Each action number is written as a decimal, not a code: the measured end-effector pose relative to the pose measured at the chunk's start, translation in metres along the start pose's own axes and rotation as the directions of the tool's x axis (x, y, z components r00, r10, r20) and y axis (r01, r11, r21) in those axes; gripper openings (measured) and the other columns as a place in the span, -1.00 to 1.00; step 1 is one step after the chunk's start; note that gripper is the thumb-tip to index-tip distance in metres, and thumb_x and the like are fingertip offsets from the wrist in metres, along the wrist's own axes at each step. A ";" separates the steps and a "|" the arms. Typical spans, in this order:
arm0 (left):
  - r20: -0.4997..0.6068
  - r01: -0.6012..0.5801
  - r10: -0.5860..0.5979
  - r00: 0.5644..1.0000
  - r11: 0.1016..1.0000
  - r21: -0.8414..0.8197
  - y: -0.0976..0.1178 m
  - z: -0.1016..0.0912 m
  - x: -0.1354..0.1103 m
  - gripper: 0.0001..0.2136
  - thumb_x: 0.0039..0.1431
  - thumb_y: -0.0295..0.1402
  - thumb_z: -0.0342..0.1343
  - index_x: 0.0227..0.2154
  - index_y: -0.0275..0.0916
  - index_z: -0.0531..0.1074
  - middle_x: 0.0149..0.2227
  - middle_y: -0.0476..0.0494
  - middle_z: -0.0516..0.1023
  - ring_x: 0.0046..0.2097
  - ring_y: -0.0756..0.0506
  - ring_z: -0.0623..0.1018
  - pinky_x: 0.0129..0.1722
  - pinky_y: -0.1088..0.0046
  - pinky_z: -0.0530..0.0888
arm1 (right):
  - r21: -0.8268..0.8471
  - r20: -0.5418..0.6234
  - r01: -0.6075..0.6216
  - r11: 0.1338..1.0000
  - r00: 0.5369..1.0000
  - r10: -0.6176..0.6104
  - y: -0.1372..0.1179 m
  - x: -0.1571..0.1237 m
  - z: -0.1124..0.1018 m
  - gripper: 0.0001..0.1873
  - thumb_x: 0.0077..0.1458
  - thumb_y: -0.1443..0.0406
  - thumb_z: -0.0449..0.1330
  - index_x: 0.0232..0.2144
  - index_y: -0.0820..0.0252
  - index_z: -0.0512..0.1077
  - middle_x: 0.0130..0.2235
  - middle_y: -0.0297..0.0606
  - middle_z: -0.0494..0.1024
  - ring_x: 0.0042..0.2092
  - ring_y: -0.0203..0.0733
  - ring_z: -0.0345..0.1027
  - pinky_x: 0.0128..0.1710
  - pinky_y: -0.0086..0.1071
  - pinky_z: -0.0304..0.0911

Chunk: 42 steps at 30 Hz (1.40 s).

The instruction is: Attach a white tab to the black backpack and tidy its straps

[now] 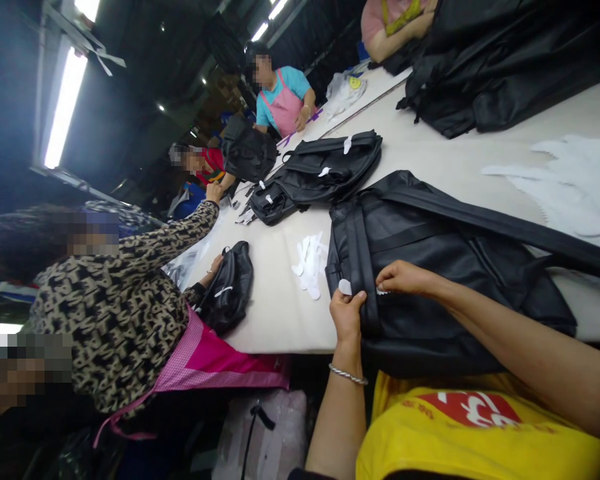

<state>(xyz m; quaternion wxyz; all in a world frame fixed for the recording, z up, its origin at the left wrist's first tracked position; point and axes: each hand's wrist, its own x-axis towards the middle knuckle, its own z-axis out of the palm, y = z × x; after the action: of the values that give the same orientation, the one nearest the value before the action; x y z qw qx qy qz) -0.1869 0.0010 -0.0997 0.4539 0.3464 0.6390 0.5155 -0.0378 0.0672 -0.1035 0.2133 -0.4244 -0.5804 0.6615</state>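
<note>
A large black bag [430, 247] with long straps lies on the table in front of me. My left hand [347, 312] is closed on the edge of the bag's strap [363, 267], thumb on top. The rounded end of a white strip [345, 287] shows by that thumb. On the other side of the strap, my right hand [405, 277] pinches a small white end, seemingly of the same strip; its middle is hidden. Left of the bag lies a small pile of white strips [309, 263].
More black bags with white strips on them [325, 167] lie farther up the table [285, 320]. A white heap of strips [575, 187] sits at right. At left, a person in a patterned top [125, 293] handles a small black bag [230, 287]. Other people stand along the table.
</note>
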 end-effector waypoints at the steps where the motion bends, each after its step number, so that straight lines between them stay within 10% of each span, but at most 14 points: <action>1: -0.003 0.000 0.000 1.000 1.000 -0.004 0.000 0.000 0.000 -0.68 -0.29 -0.40 0.20 -0.36 -0.34 0.35 -0.42 -0.07 0.47 -0.39 0.04 0.43 -0.34 0.54 0.36 | -0.018 -0.012 -0.005 1.000 1.000 0.004 0.000 0.000 0.000 -0.90 -0.30 0.35 0.11 -0.64 0.31 0.38 -0.72 -0.44 0.24 -0.66 -0.47 0.01 -0.66 -0.53 -0.09; 10: -0.037 -0.046 0.047 0.998 0.998 0.053 -0.008 -0.001 -0.001 -0.72 -0.24 -0.35 0.17 -0.39 -0.38 0.36 -0.47 -0.04 0.45 -0.45 0.07 0.40 -0.38 0.56 0.35 | 0.102 -0.134 0.050 0.994 0.990 -0.036 -0.002 -0.013 0.009 -0.81 -0.26 0.23 0.14 -0.55 0.23 0.26 -0.75 -0.53 0.14 -0.69 -0.48 0.00 -0.69 -0.55 -0.13; 23: -0.161 -0.182 0.270 0.949 0.890 0.419 -0.011 -0.001 -0.012 -0.78 -0.03 -0.28 0.01 -0.40 -0.31 0.44 -0.46 -0.04 0.47 -0.42 0.03 0.38 -0.38 0.55 0.31 | 0.035 0.296 -0.011 0.999 0.955 0.000 -0.040 0.000 0.020 -0.83 -0.17 0.28 0.10 -0.47 0.31 0.34 -0.53 -0.25 0.45 -0.50 -0.31 0.31 -0.53 -0.46 0.24; 30: -0.198 -0.185 0.273 0.941 0.908 0.375 -0.014 -0.005 -0.013 -0.73 0.08 -0.34 -0.12 -0.22 -0.27 0.39 -0.23 -0.14 0.48 -0.22 -0.03 0.44 -0.20 0.47 0.33 | -0.234 0.013 -0.055 0.971 0.998 0.060 -0.023 0.028 0.042 -0.84 -0.13 0.29 0.06 -0.54 0.30 0.36 -0.65 -0.33 0.38 -0.68 -0.43 0.16 -0.71 -0.56 0.04; 42: -0.216 -0.202 0.344 0.914 0.847 0.492 -0.006 -0.005 -0.025 -0.68 0.10 -0.41 -0.16 -0.06 -0.25 0.23 -0.11 -0.16 0.41 -0.09 -0.04 0.40 -0.11 0.50 0.32 | -0.556 -0.043 -0.048 0.830 0.999 0.029 -0.036 0.024 0.041 -0.81 -0.25 0.32 0.00 -0.70 0.28 0.36 -0.72 -0.36 0.29 -0.66 -0.41 0.12 -0.69 -0.53 -0.04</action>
<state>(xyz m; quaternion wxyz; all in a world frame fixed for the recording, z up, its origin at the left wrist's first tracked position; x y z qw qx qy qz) -0.1824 -0.0250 -0.1001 0.1789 0.4509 0.7466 0.4552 -0.0917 0.0705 -0.0788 0.0767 -0.4905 -0.7354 0.4612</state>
